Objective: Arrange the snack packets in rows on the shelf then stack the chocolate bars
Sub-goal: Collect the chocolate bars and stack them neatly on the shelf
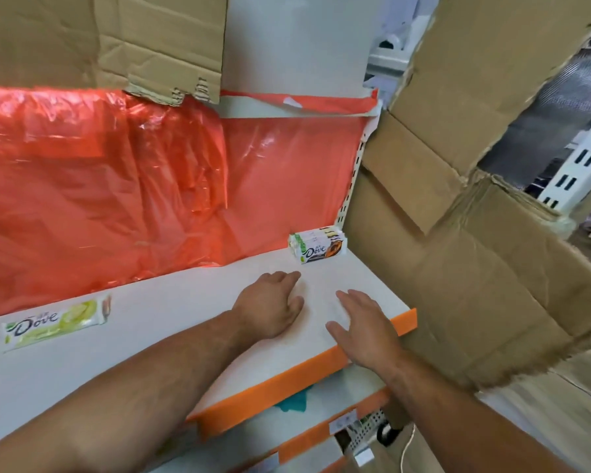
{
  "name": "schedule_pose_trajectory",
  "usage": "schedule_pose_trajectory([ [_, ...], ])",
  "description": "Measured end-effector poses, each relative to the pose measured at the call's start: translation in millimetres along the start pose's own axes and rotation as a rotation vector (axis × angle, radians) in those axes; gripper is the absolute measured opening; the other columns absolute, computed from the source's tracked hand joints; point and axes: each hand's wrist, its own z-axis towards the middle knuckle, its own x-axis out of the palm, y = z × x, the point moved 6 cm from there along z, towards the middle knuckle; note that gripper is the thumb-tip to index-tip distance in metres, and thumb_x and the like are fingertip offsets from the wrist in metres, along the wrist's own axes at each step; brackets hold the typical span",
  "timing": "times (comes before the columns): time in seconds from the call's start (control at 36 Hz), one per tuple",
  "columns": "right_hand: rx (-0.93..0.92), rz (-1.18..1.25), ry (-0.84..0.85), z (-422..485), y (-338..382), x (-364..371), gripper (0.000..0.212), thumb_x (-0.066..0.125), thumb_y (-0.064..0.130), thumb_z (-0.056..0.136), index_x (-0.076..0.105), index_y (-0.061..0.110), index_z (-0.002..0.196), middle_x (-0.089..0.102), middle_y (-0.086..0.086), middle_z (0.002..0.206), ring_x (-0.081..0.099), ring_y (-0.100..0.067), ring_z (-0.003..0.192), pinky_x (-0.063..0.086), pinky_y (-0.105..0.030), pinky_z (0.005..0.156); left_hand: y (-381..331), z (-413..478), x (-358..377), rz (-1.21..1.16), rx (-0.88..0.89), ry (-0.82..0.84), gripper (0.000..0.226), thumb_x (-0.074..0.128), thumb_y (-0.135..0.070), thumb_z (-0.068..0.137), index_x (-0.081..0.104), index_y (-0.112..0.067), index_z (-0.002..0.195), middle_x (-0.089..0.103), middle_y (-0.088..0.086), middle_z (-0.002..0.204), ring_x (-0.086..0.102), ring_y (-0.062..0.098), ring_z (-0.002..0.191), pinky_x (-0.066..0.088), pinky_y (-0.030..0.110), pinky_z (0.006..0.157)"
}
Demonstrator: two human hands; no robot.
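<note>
"Dove" on green-white chocolate bar (56, 323), shelf at 9 o'clock; "Dove" on top wrapper of stacked bars (318, 249), 1 o'clock; lower price tags unreadable.

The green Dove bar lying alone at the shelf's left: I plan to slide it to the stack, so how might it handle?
The Dove bar lies flat, so it probably slides without rolling or tipping. Its glossy wrapper on the smooth white shelf suggests it may slip easily. Thin and long, it could snap if bent.
</note>
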Motion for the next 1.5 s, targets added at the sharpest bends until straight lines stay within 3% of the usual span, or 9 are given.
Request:
schedule_pose_trajectory([
  [0.33,0.059,0.073,-0.070,88.7,-35.0,-8.2,0.064,0.057,0.043,0.096,0.035,0.022,0.153,0.035,0.002,0.156,0.031,-0.015,0.144,0.026,-0.026,0.114,13.0,82.2,4.8,-0.014,-0.018,-0.033,0.057,0.042,-0.043,0.097,0.032,-0.024,0.150,0.048,0.006,0.140,0.046,0.028,0.127,0.047,0.039,0.096],
  [0.5,0.015,0.109,-0.061,131.2,-45.2,-8.1,0.064,0.061,0.038,0.095,0.038,0.018,0.152,0.040,-0.004,0.152,0.037,-0.020,0.140,0.032,-0.031,0.114,18.4,105.3,12.4,-0.057,-0.118,-0.067,0.050,0.044,-0.042,0.097,0.038,-0.023,0.144,0.052,0.010,0.126,0.060,0.035,0.105,0.050,0.036,0.081],
  [0.64,-0.041,0.124,-0.041,162.8,-53.0,-10.7,0.067,0.066,0.030,0.093,0.037,0.017,0.152,0.045,-0.009,0.146,0.045,-0.023,0.132,0.036,-0.031,0.110,18.9,119.4,17.6,-0.046,-0.200,-0.091,0.044,0.044,-0.038,0.098,0.041,-0.021,0.138,0.054,0.011,0.114,0.061,0.037,0.099,0.048,0.037,0.077],
  [0.83,-0.113,0.158,-0.048,187.2,-60.9,-11.8,0.072,0.070,0.018,0.088,0.038,0.026,0.151,0.045,-0.009,0.129,0.059,-0.024,0.094,0.045,-0.032,0.097,20.7,136.1,26.1,-0.195,-0.371,-0.211,0.023,0.041,-0.028,0.098,0.054,-0.023,0.117,0.059,0.012,0.103,0.060,0.035,0.092,0.049,0.037,0.078],
  [0.94,-0.111,0.161,-0.023,195.3,-66.0,-8.3,0.073,0.073,0.018,0.086,0.039,0.029,0.149,0.045,-0.008,0.127,0.059,-0.025,0.102,0.045,-0.031,0.096,25.3,141.0,28.8,-0.373,-0.473,-0.276,0.006,0.047,-0.023,0.094,0.053,-0.026,0.093,0.067,0.008,0.087,0.062,0.032,0.081,0.052,0.037,0.074],
  [1.06,-0.114,0.166,-0.027,199.1,-66.7,-9.3,0.068,0.076,0.019,0.083,0.043,0.030,0.142,0.047,-0.008,0.125,0.058,-0.028,0.106,0.047,-0.035,0.093,27.6,144.9,33.4,-0.480,-0.548,-0.255,0.009,0.050,-0.019,0.088,0.048,-0.026,0.082,0.069,0.003,0.076,0.066,0.028,0.071,0.056,0.039,0.069],
  [1.25,-0.093,0.178,-0.040,200.2,-69.7,-9.1,0.057,0.077,0.022,0.081,0.045,0.028,0.128,0.047,-0.004,0.121,0.057,-0.027,0.104,0.047,-0.035,0.086,22.6,148.3,30.7,-0.425,-0.567,-0.231,0.011,0.049,-0.018,0.087,0.049,-0.025,0.078,0.067,0.005,0.080,0.063,0.031,0.078,0.052,0.034,0.072],
  [1.42,-0.102,0.159,-0.025,201.6,-73.3,-5.3,0.040,0.071,0.025,0.088,0.048,0.027,0.120,0.043,0.001,0.113,0.054,-0.024,0.093,0.042,-0.030,0.073,19.5,149.0,30.8,-0.448,-0.603,-0.183,0.011,0.058,-0.021,0.082,0.058,-0.025,0.072,0.063,-0.002,0.077,0.061,0.025,0.078,0.044,0.025,0.068],
  [1.5,-0.122,0.154,-0.043,201.4,-74.5,-3.6,0.020,0.067,0.021,0.090,0.051,0.026,0.101,0.046,0.002,0.106,0.052,-0.024,0.085,0.042,-0.030,0.068,18.9,149.8,33.2,-0.468,-0.618,-0.148,0.009,0.060,-0.027,0.084,0.062,-0.027,0.075,0.067,-0.003,0.081,0.062,0.021,0.078,0.047,0.025,0.069],
])
